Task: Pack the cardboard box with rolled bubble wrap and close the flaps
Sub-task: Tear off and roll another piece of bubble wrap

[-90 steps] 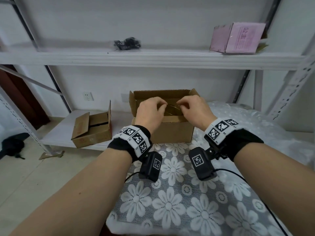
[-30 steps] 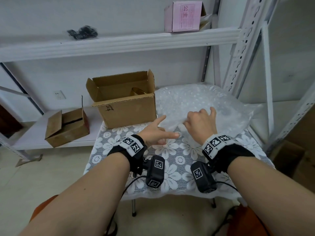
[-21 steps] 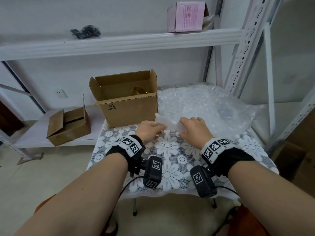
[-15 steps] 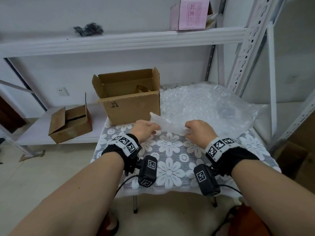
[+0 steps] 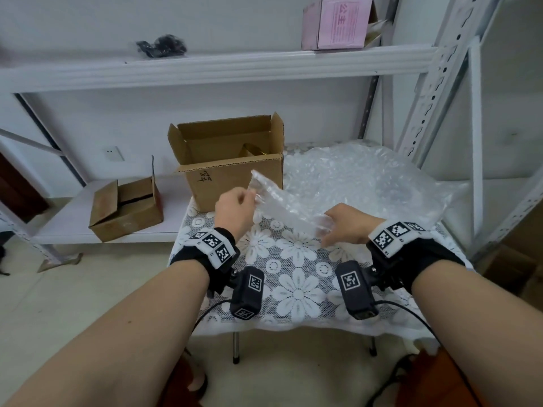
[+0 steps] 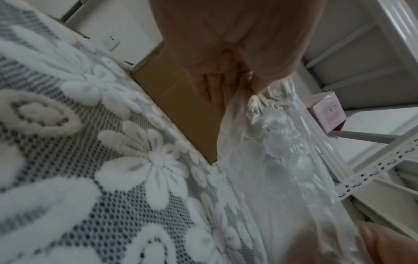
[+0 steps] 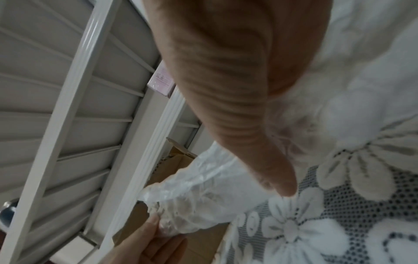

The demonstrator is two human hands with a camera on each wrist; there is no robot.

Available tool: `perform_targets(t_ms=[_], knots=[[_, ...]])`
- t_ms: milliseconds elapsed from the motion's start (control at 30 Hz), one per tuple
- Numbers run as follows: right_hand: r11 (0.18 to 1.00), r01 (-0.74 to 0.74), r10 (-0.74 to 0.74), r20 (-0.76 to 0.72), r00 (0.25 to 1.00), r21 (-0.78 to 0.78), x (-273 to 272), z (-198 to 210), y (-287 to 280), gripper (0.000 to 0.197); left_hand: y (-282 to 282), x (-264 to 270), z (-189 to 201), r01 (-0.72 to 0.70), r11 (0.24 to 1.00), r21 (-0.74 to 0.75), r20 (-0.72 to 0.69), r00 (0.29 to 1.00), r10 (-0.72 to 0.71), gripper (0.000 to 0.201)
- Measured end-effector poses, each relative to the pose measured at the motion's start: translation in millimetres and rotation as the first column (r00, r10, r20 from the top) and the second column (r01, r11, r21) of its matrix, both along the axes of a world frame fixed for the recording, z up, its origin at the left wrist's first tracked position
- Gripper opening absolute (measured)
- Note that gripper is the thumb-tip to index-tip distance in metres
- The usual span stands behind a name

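An open brown cardboard box (image 5: pixel 235 174) stands at the back left of the lace-covered table (image 5: pixel 296 292), its flaps up. A large sheet of clear bubble wrap (image 5: pixel 352 183) lies on the table to the right of the box. My left hand (image 5: pixel 235 210) pinches the sheet's near left corner (image 6: pixel 255 96) and holds it up in front of the box (image 6: pixel 178 107). My right hand (image 5: pixel 348 227) grips the near edge of the bubble wrap (image 7: pixel 199 196) further right, low over the table. Something gold-coloured shows inside the box.
A smaller cardboard box (image 5: pixel 126 210) sits on a low white shelf (image 5: pixel 67 227) to the left. A pink box (image 5: pixel 338 22) and a black bundle (image 5: pixel 161 48) rest on the upper shelf. White metal rack uprights (image 5: pixel 435 83) stand to the right.
Both hands left the box, reached right to the bubble wrap and took hold of its near edge. Since half a second ago the left hand has lifted its corner higher.
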State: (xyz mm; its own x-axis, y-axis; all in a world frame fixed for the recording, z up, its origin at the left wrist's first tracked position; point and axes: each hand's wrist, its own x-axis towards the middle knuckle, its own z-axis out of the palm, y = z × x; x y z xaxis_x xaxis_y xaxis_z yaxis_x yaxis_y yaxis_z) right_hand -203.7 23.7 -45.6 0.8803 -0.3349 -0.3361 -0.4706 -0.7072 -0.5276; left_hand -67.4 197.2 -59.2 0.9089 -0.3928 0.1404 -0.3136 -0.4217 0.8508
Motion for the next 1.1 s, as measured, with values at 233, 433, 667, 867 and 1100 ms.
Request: perform_targets(t_ms=[233,433,667,867,1100], knots=[[0.987,-0.015,0.030,-0.093,0.995,0.161,-1.2,-11.3,7.7,0.033,4.8,1.4,8.6,0.013,0.974,-0.225,-0.635,0.756,-0.157,0.024],[0.981,-0.022,0.042,-0.101,0.994,0.191,-4.3,-15.7,13.2,0.012,0.4,-16.1,3.5,0.215,0.977,-0.002,-0.497,0.847,-0.188,0.005],[0.994,-0.068,0.076,-0.084,0.994,0.090,-1.1,-23.4,25.7,0.035,-6.7,-34.1,26.7,0.432,0.899,0.078,-0.191,0.891,-0.411,0.036],[0.978,-0.106,0.103,-0.025,0.994,-0.180,8.9,-31.6,42.5,0.037,29.8,-20.3,2.5,0.133,0.985,0.106,-0.174,0.978,-0.114,0.034],[0.955,-0.106,0.131,0.074,0.989,-0.276,16.5,-41.5,51.9,0.022,57.9,-10.7,-13.8,0.232,0.763,0.603,-0.173,0.972,-0.159,0.032]])
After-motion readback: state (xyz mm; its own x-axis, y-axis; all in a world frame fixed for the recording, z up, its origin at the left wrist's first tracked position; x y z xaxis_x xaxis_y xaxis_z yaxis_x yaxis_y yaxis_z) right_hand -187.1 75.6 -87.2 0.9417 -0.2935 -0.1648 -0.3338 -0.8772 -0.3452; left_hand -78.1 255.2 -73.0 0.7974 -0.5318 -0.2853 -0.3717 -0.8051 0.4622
